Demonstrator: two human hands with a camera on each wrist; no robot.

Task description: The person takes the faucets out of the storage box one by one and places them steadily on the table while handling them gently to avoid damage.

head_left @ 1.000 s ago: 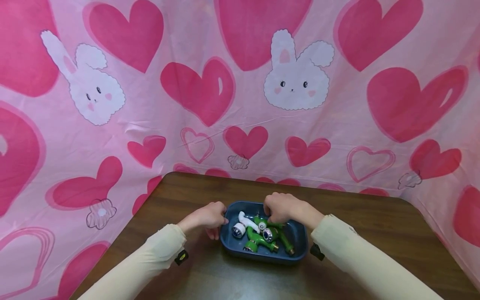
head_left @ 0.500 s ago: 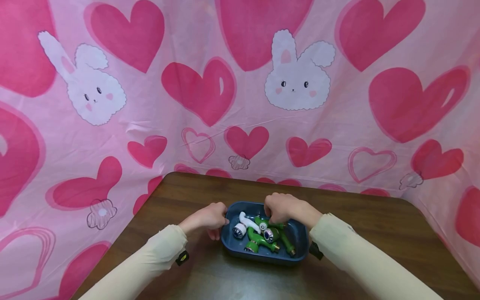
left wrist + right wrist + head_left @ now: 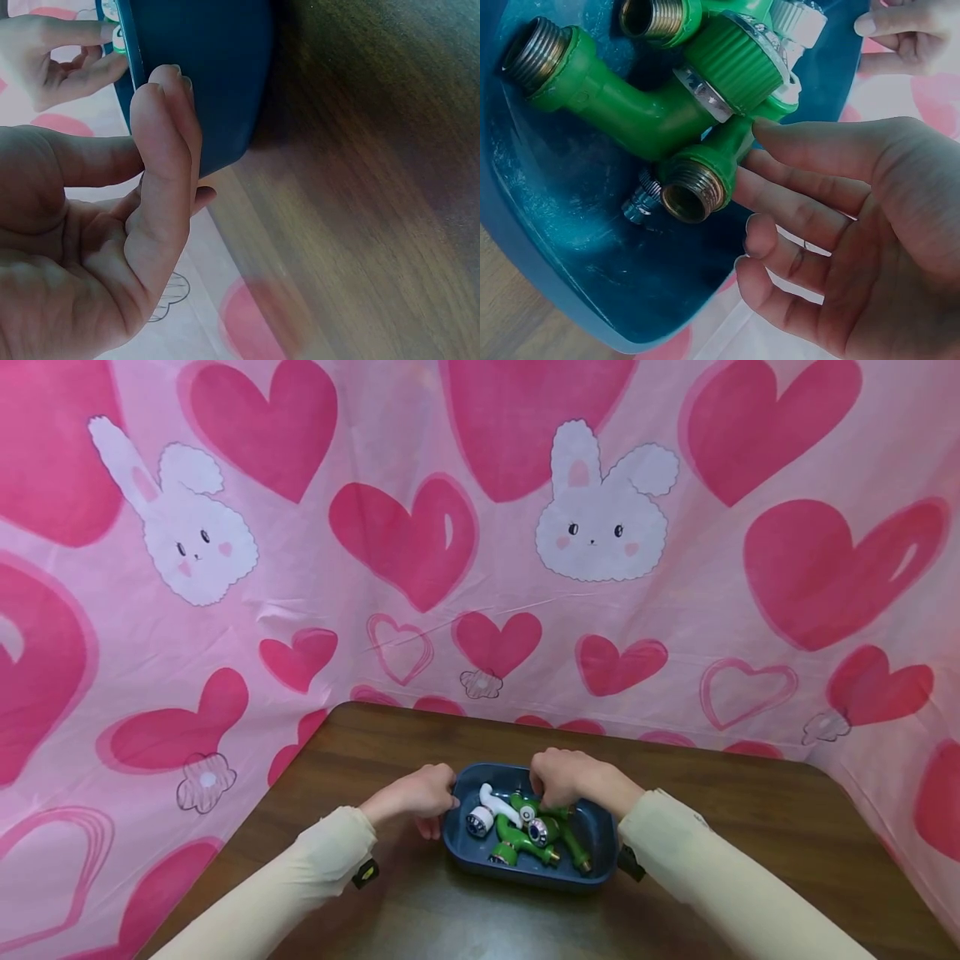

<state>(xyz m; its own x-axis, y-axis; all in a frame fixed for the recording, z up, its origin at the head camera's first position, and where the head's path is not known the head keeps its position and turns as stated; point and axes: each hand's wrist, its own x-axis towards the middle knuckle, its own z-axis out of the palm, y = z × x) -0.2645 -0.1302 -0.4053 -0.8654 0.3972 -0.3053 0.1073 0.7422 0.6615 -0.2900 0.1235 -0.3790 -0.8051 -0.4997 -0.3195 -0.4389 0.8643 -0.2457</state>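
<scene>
A dark blue plastic basin (image 3: 525, 878) stands on the table with several faucets in it. My left hand (image 3: 415, 793) pinches its left rim, thumb at the rim and fingers against the outer wall (image 3: 217, 82). Over the far rim, my right hand (image 3: 566, 777) reaches in and pinches a green faucet (image 3: 718, 154) with a brass threaded end, between thumb and fingers. Across that one lies another green faucet (image 3: 641, 120) with a ribbed knob. A white faucet (image 3: 501, 807) rests at the left, and a further green faucet (image 3: 517, 837) lies near the front wall.
The brown wooden table (image 3: 405, 910) has rounded far corners. Pink cloth (image 3: 510, 577) with hearts and rabbits hangs behind it and along both sides. A small metal threaded fitting (image 3: 643, 199) shows low in the basin beneath the faucets.
</scene>
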